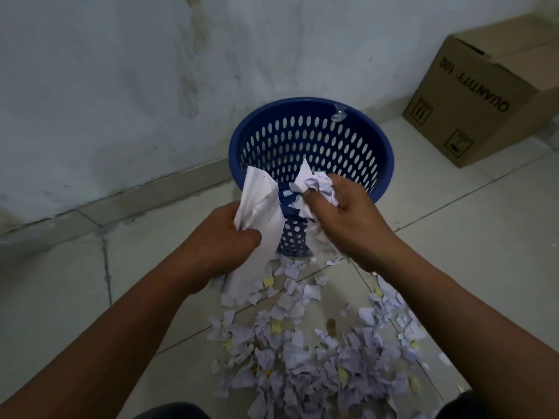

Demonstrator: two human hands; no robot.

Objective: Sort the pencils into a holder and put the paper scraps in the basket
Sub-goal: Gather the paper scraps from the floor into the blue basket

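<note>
Both hands are up at the blue basket (384, 164), which stands on the floor (453, 234) close to its far edge, where the tiles meet the wall (121, 86). The left hand (239, 237) has its grip closed tight, fingers curled round a crumpled white sheet (260, 201) that sticks up past the near rim and hangs below the fist. The right hand (352, 220), grip clenched too, holds a wad of paper scraps (320, 186) right over the basket's near rim, thumb pressed into the bundle. Small bits show between the two hands; loose or caught in the bundles, I can't tell. Down on the floor, on the near side of the basket, a big scatter of torn scraps (317, 352) spreads toward the person, mostly pale, a few yellow. Toward the floor's far right corner sits a cardboard box (472, 116), well apart from the basket.
</note>
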